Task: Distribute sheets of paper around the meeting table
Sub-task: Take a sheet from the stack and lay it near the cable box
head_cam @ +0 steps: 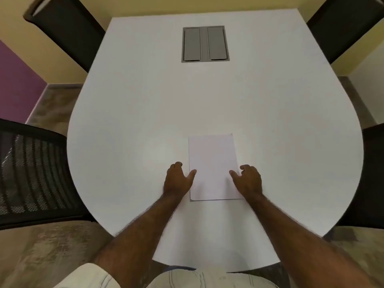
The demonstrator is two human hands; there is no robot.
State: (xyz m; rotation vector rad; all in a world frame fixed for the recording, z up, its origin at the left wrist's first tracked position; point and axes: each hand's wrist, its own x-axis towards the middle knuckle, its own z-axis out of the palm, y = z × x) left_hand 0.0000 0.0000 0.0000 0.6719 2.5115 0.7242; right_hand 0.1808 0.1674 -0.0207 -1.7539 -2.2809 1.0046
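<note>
A small stack of white paper sheets [213,163] lies flat on the white meeting table [145,113], near my end. My left hand [177,179] rests at the stack's left edge with its thumb on the top sheet and its fingers curled beside it. My right hand [249,179] sits at the right edge, thumb on the paper, fingers bent and apart. Neither hand has lifted any sheet.
A grey cable hatch [205,44] is set into the table's far half. Black chairs stand at the far left [68,32], far right [349,26], near left [31,173] and near right [372,173]. Speckled floor surrounds the table.
</note>
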